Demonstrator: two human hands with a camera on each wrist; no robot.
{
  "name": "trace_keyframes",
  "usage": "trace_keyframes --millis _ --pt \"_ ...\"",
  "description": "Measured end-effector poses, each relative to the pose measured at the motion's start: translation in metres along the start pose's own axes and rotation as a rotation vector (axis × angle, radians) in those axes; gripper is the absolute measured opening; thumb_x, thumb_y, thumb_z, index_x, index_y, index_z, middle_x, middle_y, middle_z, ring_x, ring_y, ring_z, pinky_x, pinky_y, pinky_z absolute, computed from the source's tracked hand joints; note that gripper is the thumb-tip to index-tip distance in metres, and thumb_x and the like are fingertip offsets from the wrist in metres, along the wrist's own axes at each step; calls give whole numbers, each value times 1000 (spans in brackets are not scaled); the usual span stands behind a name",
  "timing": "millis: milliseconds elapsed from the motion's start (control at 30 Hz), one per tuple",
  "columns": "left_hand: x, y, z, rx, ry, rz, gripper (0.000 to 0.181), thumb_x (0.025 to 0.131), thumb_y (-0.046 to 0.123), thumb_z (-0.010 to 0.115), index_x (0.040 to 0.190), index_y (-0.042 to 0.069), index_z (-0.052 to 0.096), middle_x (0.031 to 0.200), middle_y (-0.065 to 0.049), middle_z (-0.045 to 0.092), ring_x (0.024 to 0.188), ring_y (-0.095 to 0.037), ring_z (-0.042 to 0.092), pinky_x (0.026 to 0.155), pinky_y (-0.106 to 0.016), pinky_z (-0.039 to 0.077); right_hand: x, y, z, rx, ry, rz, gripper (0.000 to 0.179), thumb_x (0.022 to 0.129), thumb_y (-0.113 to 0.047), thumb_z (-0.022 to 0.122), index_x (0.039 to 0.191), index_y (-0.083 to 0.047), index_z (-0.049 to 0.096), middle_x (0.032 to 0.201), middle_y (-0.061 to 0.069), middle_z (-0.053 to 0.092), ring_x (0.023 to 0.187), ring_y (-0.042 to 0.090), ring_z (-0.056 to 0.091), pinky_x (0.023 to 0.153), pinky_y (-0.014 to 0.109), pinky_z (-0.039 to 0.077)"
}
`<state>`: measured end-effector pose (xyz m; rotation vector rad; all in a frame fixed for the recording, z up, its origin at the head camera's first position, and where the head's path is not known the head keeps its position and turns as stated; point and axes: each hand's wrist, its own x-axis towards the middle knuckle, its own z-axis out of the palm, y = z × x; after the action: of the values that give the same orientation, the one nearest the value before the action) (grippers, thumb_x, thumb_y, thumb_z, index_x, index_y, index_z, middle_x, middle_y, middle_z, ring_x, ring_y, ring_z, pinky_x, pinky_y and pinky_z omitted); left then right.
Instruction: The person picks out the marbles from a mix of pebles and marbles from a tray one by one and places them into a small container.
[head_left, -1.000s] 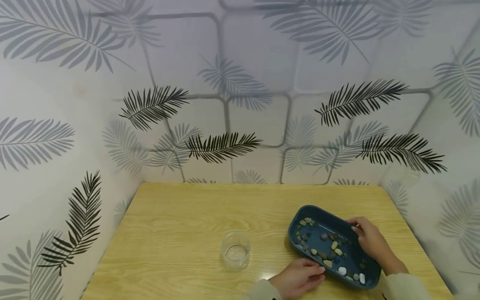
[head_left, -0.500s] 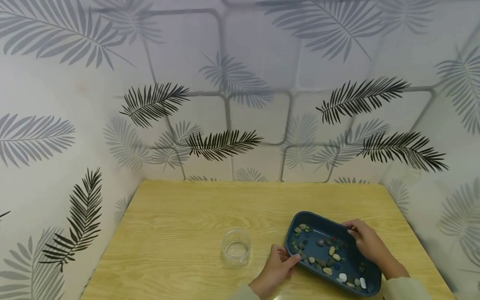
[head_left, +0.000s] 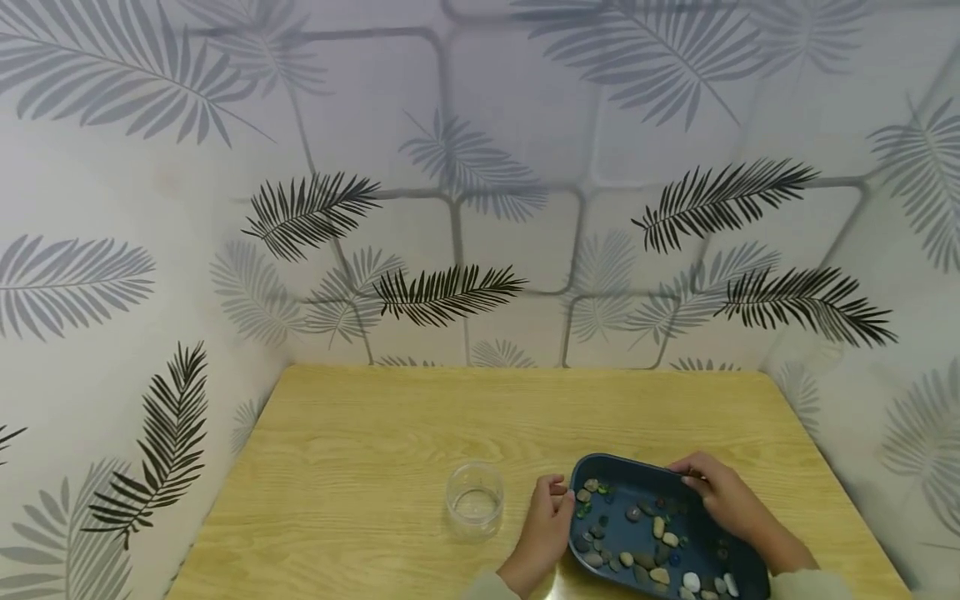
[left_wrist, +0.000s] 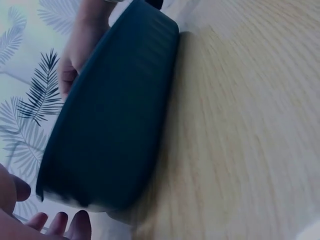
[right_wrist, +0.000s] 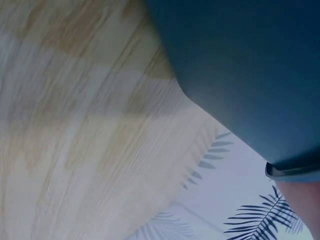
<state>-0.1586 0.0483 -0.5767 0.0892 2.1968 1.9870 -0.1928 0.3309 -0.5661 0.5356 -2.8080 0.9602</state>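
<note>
A dark blue rectangular plastic basin (head_left: 622, 471) with rounded corners sits at the table's right front, its near edge cut off by the frame. Several pebbles (head_left: 660, 575) in white, tan, grey and brown, with some green and blue pieces, lie in it. My right hand (head_left: 723, 500) grips the far rim, thumb over the inner side. At the basin's left end is my left hand (head_left: 543, 529), its fingers loosely bent. In the left wrist view, those fingertips (left_wrist: 80, 227) lie close to the basin's end wall; whether they touch it I cannot tell.
A clear round cup (head_left: 474, 500) stands on the wooden table (head_left: 360, 450), left of my left hand. Leaf-patterned walls (head_left: 510, 242) border the table at the back and both sides.
The basin has come nearer to me and turned a little, with my right hand still on its rim. My left hand has gone from the near side to the basin's left end.
</note>
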Motion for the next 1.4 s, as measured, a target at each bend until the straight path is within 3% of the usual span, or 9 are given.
trace_keyframes --millis 200,367,567,767,1067,1400 --pt "-3 -5 1 16 -2 -1 33 96 28 37 121 6 41 111 -6 46 97 -23 51 75 -34 43 -4 -8 3 50 -80 -2 27 85 7 50 99 -13 61 90 -5 56 81 12 55 67 26 46" --pt "-3 -9 1 42 11 34 37 96 32 33 123 8 42 113 -4 47 96 -22 51 74 -32 42 -5 -14 5 58 -94 -15 27 86 5 50 100 -16 61 91 -7 56 83 13 55 69 27 46" --pt "-1 -14 0 59 36 26 33 96 32 34 118 13 49 109 2 52 97 -18 51 75 -32 42 -8 -20 7 104 -168 -40 30 85 6 51 103 -16 60 94 -5 56 86 11 55 70 25 47" --pt "0 -14 1 51 57 27 29 94 35 38 111 17 54 103 5 55 95 -14 52 76 -30 42 -5 -22 3 108 -157 -76 31 84 9 51 103 -14 60 94 -4 57 86 12 56 70 25 48" --pt "-2 -10 -1 51 110 24 27 95 28 38 109 12 54 100 -2 56 92 -20 53 73 -29 43 1 -23 5 94 -181 -105 30 83 8 52 102 -13 61 93 -4 57 84 11 56 69 28 48" --pt "0 -10 -6 57 184 34 24 96 24 37 106 9 53 92 -5 55 79 -15 51 67 -26 42 14 -30 14 24 -162 -60 31 83 8 52 101 -15 62 92 -6 57 84 12 56 69 28 47"
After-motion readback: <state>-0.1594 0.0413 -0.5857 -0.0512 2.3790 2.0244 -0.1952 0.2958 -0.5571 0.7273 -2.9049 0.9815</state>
